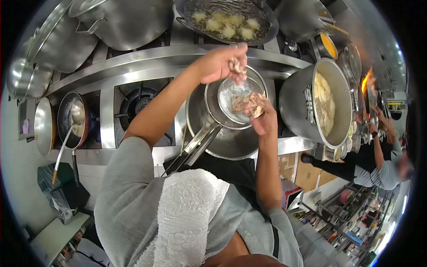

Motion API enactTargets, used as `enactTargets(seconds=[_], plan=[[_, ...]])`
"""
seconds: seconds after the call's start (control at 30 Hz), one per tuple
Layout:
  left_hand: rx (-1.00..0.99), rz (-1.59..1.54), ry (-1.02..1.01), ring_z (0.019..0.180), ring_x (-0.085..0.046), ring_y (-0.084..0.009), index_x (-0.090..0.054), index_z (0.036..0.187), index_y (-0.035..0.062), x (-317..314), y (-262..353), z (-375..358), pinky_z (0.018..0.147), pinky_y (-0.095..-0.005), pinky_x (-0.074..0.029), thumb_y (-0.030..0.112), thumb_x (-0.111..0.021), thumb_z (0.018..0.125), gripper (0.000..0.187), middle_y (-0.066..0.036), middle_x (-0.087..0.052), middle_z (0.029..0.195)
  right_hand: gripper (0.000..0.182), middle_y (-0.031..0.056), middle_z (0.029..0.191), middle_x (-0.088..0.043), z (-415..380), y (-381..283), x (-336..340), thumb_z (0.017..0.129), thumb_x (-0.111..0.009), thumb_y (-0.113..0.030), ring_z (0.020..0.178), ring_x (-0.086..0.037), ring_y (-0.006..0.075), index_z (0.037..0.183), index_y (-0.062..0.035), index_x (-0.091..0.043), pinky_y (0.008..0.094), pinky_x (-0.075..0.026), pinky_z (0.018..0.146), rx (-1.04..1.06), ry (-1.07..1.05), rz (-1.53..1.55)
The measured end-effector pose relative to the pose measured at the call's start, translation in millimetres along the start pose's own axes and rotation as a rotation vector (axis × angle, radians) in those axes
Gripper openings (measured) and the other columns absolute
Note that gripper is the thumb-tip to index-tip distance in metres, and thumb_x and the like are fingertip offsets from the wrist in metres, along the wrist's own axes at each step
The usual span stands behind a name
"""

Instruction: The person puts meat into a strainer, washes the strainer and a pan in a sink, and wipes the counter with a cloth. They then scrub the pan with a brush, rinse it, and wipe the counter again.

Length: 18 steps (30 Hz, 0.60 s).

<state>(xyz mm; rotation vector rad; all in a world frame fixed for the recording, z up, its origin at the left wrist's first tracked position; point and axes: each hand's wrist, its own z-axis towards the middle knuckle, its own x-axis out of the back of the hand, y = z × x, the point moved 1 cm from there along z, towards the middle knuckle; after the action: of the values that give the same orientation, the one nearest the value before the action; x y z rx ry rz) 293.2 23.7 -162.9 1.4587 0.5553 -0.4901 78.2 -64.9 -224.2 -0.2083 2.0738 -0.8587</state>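
Note:
My left hand (224, 64) is raised beyond the bowl, its fingers curled around a small piece of raw-looking meat (237, 65). In my right hand (265, 119) lies a larger clump of pale pinkish meat pieces (250, 105), held low over a round metal bowl. White powder (227, 95) covers part of that bowl's inside. The bowl sits within a larger round metal rim, and two long-handled tools (198, 142) lean there. Beneath everything is a wide steel basin (231, 149). Ahead, a wok (195, 33) contains bubbling oil with several pale pieces (228, 31) frying.
A big pot of pale food in liquid (324, 104) stands right of the basin. To the left are a bare burner (141, 104) and a pan with a ladle (76, 113). Large pots (122, 22) line the back. At far right, another person (378, 173) works near flames (366, 82).

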Motion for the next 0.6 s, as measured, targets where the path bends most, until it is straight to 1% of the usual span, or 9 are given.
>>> enactTargets(seconds=[0.03, 0.2, 0.3, 0.37, 0.4, 0.47, 0.5, 0.53, 0.6], plan=[[-0.068, -0.012, -0.008, 0.080, -0.061, -0.0247, -0.055, 0.077, 0.0032, 5.5, 13.1, 6.3, 0.062, -0.0379, -0.053, 0.032, -0.043, 0.095, 0.037, -0.010, -0.055, 0.086, 0.029, 0.0137, 0.092, -0.059, -1.0, 0.4, -2.3, 0.083, -0.053, -0.011, 0.073, -0.060, 0.0237, 0.108, 0.0040, -0.053, 0.0348, -0.051, 0.063, -0.012, -0.029, 0.025], [-0.225, 0.404, 0.345, 0.077, -0.061, -0.0201, -0.051, 0.097, 0.0015, 28.1, 83.4, 42.1, 0.063, -0.0320, -0.054, 0.015, -0.057, 0.088, 0.017, -0.011, -0.057, 0.091, 0.038, 0.0187, 0.106, -0.058, 0.7, -1.5, -6.1, 0.077, -0.055, -0.009, 0.085, -0.062, 0.0275, 0.111, 0.0078, -0.050, 0.0376, -0.054, 0.070, -0.075, -0.190, 0.086], [-0.146, 0.927, 0.522, 0.073, -0.059, -0.0151, -0.055, 0.091, 0.0014, 51.7, 94.3, 68.7, 0.058, -0.0291, -0.049, 0.028, -0.062, 0.085, 0.028, -0.007, -0.058, 0.079, 0.048, 0.0211, 0.114, -0.056, -2.1, -0.5, -12.7, 0.076, -0.055, -0.009, 0.091, -0.062, 0.0292, 0.118, 0.0127, -0.044, 0.0386, -0.055, 0.074, -0.085, -0.180, 0.029], [-0.067, 1.387, 0.589, 0.076, -0.060, -0.0204, -0.057, 0.090, 0.0010, 58.4, 89.1, 78.7, 0.062, -0.0344, -0.049, 0.040, -0.056, 0.087, 0.039, -0.012, -0.060, 0.080, 0.046, 0.0208, 0.113, -0.056, -4.4, 0.5, -12.2, 0.078, -0.054, -0.009, 0.091, -0.062, 0.0297, 0.117, 0.0127, -0.043, 0.0389, -0.056, 0.074, -0.069, -0.147, -0.032], [-0.029, 1.618, 0.609, 0.078, -0.061, -0.0231, -0.058, 0.090, 0.0007, 60.9, 84.7, 85.0, 0.064, -0.0370, -0.048, 0.046, -0.053, 0.088, 0.046, -0.014, -0.061, 0.080, 0.036, 0.0190, 0.110, -0.058, -1.2, 0.3, -6.7, 0.084, -0.055, -0.013, 0.089, -0.063, 0.0271, 0.113, 0.0064, -0.048, 0.0376, -0.056, 0.071, -0.061, -0.195, -0.167], [0.045, 1.703, 0.512, 0.092, -0.060, -0.0341, -0.062, 0.103, 0.0026, 93.9, 70.6, 109.8, 0.081, -0.0437, -0.046, 0.062, -0.036, 0.087, 0.067, -0.025, -0.061, 0.097, 0.029, 0.0153, 0.103, -0.060, -1.0, 7.1, -4.0, 0.088, -0.054, -0.017, 0.086, -0.062, 0.0238, 0.110, 0.0014, -0.050, 0.0367, -0.055, 0.070, -0.019, -0.213, -0.132], [0.122, 1.682, 0.384, 0.106, -0.054, -0.0393, -0.058, 0.118, 0.0068, 101.3, 69.3, 112.5, 0.092, -0.0451, -0.040, 0.067, -0.028, 0.086, 0.074, -0.027, -0.057, 0.114, 0.026, 0.0134, 0.100, -0.060, -3.0, 9.7, -2.3, 0.090, -0.053, -0.019, 0.084, -0.062, 0.0221, 0.109, -0.0011, -0.051, 0.0362, -0.055, 0.069, 0.027, -0.200, -0.115], [0.046, 1.568, 0.277, 0.112, -0.052, -0.0371, -0.054, 0.124, 0.0125, 121.6, 62.4, 120.7, 0.096, -0.0430, -0.038, 0.065, -0.030, 0.087, 0.069, -0.022, -0.055, 0.121, 0.026, 0.0111, 0.096, -0.060, -2.3, 10.3, -2.3, 0.091, -0.052, -0.022, 0.083, -0.061, 0.0200, 0.109, -0.0033, -0.051, 0.0359, -0.054, 0.068, 0.060, -0.261, -0.109], [0.261, 1.547, 0.274, 0.120, -0.047, -0.0329, -0.052, 0.128, 0.0133, 114.2, 70.7, 115.6, 0.100, -0.0392, -0.035, 0.064, -0.031, 0.087, 0.068, -0.017, -0.051, 0.129, 0.024, 0.0067, 0.092, -0.058, 2.3, 14.0, 5.0, 0.091, -0.051, -0.023, 0.081, -0.059, 0.0172, 0.109, -0.0061, -0.050, 0.0368, -0.053, 0.066, 0.057, -0.366, -0.124]])
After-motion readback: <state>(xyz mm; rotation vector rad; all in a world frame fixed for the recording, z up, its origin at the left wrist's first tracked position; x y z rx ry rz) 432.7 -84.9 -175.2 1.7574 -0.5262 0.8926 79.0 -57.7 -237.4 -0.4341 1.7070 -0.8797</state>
